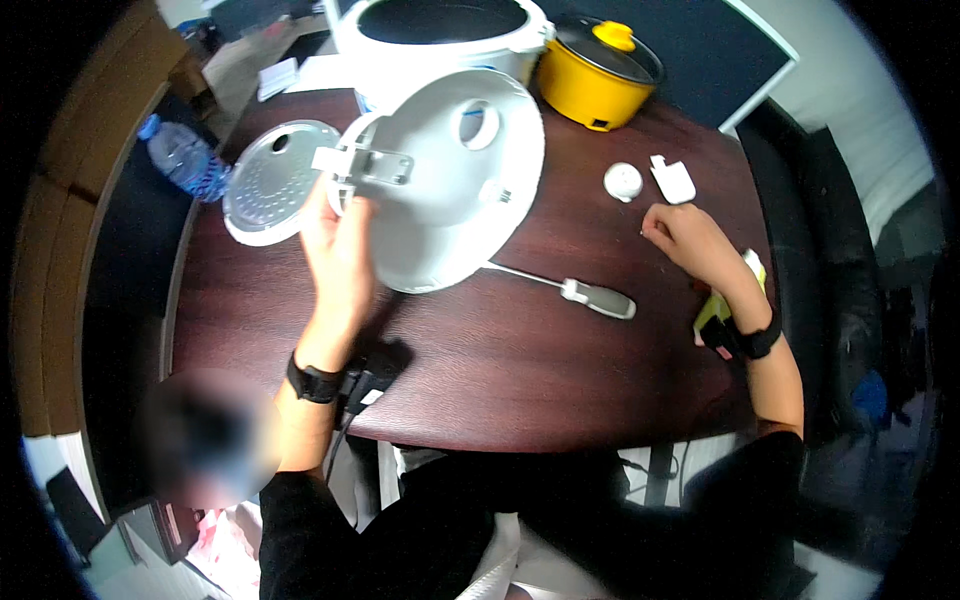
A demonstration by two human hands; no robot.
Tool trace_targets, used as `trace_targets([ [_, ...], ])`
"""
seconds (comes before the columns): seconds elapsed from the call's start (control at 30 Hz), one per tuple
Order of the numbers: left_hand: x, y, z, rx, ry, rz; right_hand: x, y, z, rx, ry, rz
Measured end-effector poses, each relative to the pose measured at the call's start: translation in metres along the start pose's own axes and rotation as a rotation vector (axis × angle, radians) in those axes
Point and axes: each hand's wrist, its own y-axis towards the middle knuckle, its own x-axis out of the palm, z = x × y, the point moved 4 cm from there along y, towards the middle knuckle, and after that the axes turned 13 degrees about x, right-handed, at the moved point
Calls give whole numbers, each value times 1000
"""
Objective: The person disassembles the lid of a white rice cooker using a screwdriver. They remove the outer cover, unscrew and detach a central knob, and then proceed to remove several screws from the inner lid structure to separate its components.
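My left hand (338,250) grips a white rice cooker lid (440,220) at its hinge end and holds it tilted above the table. The lid's hollow inner side shows, with an oval hole and a metal plate by the hinge. My right hand (688,238) is apart from it, fingers curled in a pinch over the table's right side. Whatever sits between those fingertips is too small to make out. Just beyond them lie a small round white part (623,181) and a flat white cover (674,182). A screwdriver (600,299) with a grey handle rests below the lid, its tip hidden.
A white rice cooker body (430,58) and a yellow pot (592,92) with a glass lid stand at the back. A round perforated plate (262,205) and a water bottle (185,158) are at left. A yellow-green tool (712,312) lies under my right forearm; a black plug (372,378) sits near the front edge.
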Motion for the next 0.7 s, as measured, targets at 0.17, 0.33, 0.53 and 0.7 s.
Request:
trace_targets([
  [0.17, 0, 2, 1, 22, 96, 7, 16, 1, 43, 165, 75, -30],
  [0.33, -3, 1, -3, -25, 110, -21, 22, 0, 43, 209, 93, -1],
  [0.53, -1, 1, -3, -26, 83, 7, 33, 6, 56, 173, 27, 76],
  [0.7, -2, 1, -2, -31, 98, -1, 25, 3, 49, 292, 25, 51],
])
